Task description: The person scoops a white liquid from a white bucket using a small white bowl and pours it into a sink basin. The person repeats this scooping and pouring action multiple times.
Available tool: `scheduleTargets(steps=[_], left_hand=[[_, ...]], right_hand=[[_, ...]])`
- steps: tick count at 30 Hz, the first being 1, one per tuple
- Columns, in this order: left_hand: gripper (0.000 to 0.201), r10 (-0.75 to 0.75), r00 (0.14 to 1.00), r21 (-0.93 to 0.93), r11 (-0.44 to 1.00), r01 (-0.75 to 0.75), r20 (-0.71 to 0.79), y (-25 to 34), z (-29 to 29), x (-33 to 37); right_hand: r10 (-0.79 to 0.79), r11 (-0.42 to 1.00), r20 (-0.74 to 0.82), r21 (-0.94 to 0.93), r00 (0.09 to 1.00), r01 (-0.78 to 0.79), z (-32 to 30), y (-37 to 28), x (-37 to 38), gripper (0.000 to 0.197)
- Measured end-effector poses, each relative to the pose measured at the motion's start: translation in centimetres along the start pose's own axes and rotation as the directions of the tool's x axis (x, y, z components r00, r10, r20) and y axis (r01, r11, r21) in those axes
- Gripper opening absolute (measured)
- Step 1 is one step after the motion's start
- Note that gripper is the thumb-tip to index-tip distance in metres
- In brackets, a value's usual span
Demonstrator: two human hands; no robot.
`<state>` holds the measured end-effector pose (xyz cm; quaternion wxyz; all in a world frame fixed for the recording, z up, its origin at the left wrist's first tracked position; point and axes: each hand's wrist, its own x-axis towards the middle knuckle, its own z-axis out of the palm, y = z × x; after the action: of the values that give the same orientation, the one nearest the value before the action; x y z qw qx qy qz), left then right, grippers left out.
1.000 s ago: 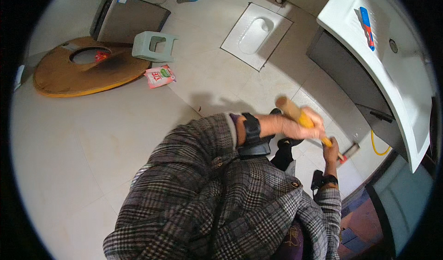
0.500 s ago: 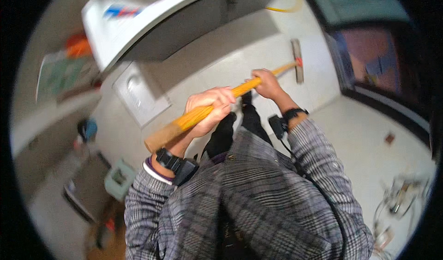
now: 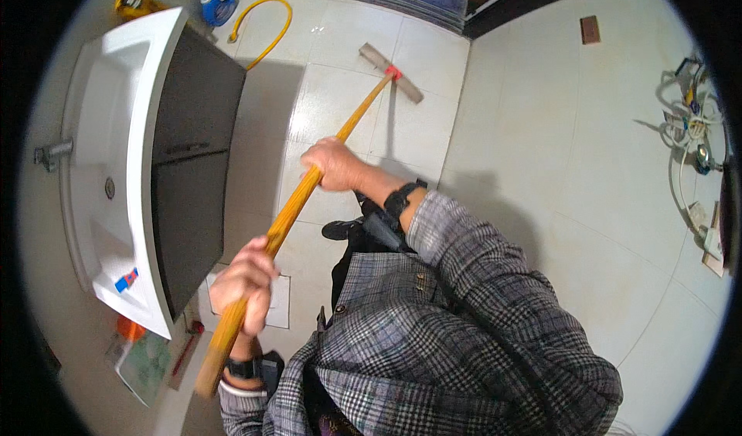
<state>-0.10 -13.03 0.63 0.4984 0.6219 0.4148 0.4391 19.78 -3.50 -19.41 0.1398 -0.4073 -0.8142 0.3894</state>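
A long floor squeegee (image 3: pixel 290 213) with a yellow wooden handle slants from the lower left to the upper middle. Its narrow grey-brown head (image 3: pixel 411 93) with a red joint rests on the pale tiles; fine detail of the head is too small to tell. My left hand (image 3: pixel 246 283), a little blurred, is wrapped round the handle near its top end. Further down the shaft, my right hand (image 3: pixel 331 164) is closed round it too.
At left stands a white washbasin (image 3: pixel 142 165) on a dark cabinet (image 3: pixel 193 127). A yellow hose (image 3: pixel 287 26) and a blue bottle (image 3: pixel 219 8) lie beyond it. Tangled cables (image 3: pixel 696 123) are at the far right. A dark door sill (image 3: pixel 464 22) runs along the top.
My view has swung to the right, so the basin now lies at the left. Both hands keep hold of the handle, which slants more steeply, and its head appears further left.
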Motion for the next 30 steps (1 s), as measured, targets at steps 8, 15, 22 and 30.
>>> scheduleTargets(steps=[8, 15, 22, 30], left_hand=[[0.051, -0.051, 0.998, 0.087, 0.995, 0.047, 0.046, 5.6, 1.3, 5.9], [0.057, -0.065, 0.982, 0.010, 0.998, 0.064, 0.175, 1.3, 5.0, 11.5], [0.047, -0.054, 0.983, 0.067, 0.997, 0.043, 0.175, 2.7, 5.9, 14.4], [0.054, 0.040, 0.977, 0.007, 0.999, -0.042, 0.208, 6.4, 5.4, 16.9]], right_hand=[[-0.033, 0.985, -0.097, 0.165, 0.995, 0.049, -4.0, -0.3, -1.6, 0.013], [0.018, 0.997, -0.297, 0.083, 0.955, 0.007, -7.8, 6.9, -2.2, 0.017], [0.056, 0.998, -0.275, 0.055, 0.960, -0.042, -9.8, 7.3, -1.7, 0.024], [0.126, 0.973, -0.389, 0.226, 0.913, -0.038, -9.6, 2.9, -1.7, 0.026]])
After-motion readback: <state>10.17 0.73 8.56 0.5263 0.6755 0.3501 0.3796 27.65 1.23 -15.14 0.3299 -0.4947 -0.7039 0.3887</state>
